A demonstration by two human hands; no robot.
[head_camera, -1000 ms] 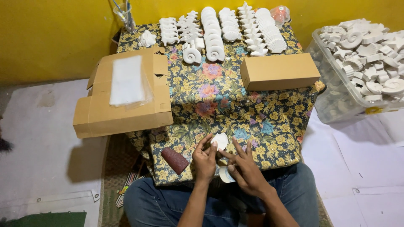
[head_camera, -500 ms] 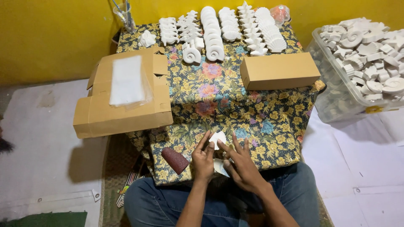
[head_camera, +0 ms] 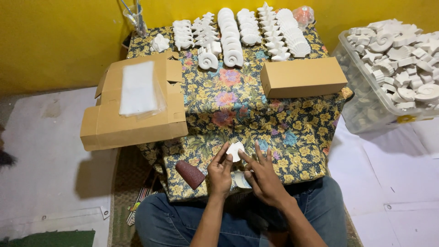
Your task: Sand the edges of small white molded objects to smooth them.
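Both hands (head_camera: 242,171) shifted slightly, white shell piece (head_camera: 235,150) btwn fingertips

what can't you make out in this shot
- Head view: the small white piece is mostly covered by the fingers of the left hand and right hand, so its shape is unclear.
- A second pale thing below is hidden between the hands.
- The clear bin of white casts is cut off by the right edge.
- Inside of the closed cardboard box is unseen.
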